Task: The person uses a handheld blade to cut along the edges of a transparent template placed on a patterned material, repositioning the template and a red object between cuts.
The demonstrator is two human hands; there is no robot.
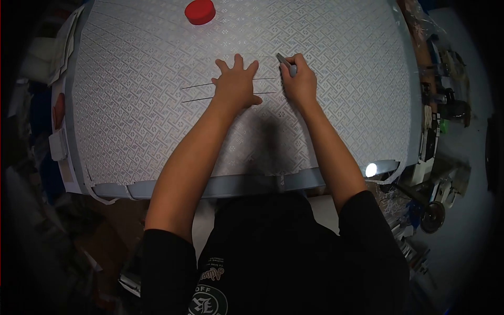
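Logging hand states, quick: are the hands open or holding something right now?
Left hand: open, spread on the patterned cloth.
Right hand: closed, holding a slim grey tool, exact type unclear.

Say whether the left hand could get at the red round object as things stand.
Probably yes: the left hand is spread on the patterned cloth with nothing visibly in its grasp, and no object stands between it and the red round object. It would likely need to stretch farther forward.
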